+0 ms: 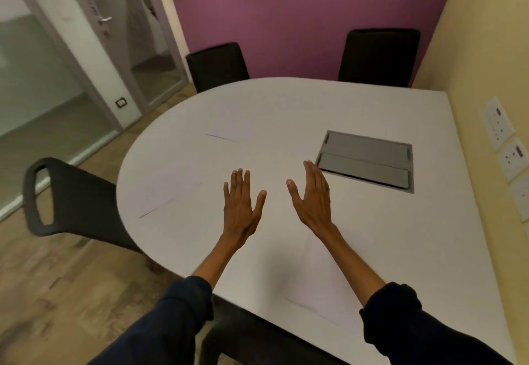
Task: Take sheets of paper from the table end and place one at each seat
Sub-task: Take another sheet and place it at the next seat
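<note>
Two empty hands hover flat over the white table point(372, 235), left hand point(242, 207) and right hand point(313, 198) with fingers spread. One sheet of paper point(323, 278) lies at the near edge; another sheet point(169, 190) by the left chair point(71, 201); a third sheet point(232, 129) farther off. No writing is readable.

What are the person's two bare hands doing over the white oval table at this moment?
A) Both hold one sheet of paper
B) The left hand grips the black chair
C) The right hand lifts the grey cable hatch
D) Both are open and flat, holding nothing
D: the left hand and the right hand are spread open above the white oval table, with nothing in them.
</note>
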The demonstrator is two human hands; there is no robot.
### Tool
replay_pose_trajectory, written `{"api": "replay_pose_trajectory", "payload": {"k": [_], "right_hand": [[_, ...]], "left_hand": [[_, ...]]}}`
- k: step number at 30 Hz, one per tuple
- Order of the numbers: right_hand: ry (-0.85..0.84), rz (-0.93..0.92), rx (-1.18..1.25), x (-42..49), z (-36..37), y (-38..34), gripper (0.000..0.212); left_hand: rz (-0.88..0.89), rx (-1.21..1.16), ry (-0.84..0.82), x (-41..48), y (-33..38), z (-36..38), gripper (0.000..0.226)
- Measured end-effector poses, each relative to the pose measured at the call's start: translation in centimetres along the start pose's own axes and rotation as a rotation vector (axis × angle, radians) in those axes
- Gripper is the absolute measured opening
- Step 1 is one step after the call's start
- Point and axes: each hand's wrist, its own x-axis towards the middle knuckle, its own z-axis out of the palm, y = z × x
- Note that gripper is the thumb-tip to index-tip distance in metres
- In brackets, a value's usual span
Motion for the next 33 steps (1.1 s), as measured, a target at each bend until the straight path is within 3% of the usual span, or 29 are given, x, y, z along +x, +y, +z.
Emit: {"api": "replay_pose_trajectory", "payload": {"k": [9,15,24,33], "right_hand": [[-0.027,-0.272,0.11,2.0,8.1,-17.4,0.063],[-0.065,-0.41,0.196,-0.5,16.3,-30.1,0.061],[-0.13,-0.482,0.335,-5.6,28.3,-46.6,0.059],[-0.251,-0.552,0.394,-7.0,39.1,-56.8,0.062]], "left_hand": [[-0.198,0.081,0.319,-1.6,-9.5,-13.8,0.067],[-0.309,0.162,0.462,-5.3,-20.0,-23.4,0.067],[-0.4,0.188,0.578,-10.8,-34.6,-35.8,0.066],[-0.529,0.245,0.634,-11.9,-47.3,-41.3,0.069]]}}
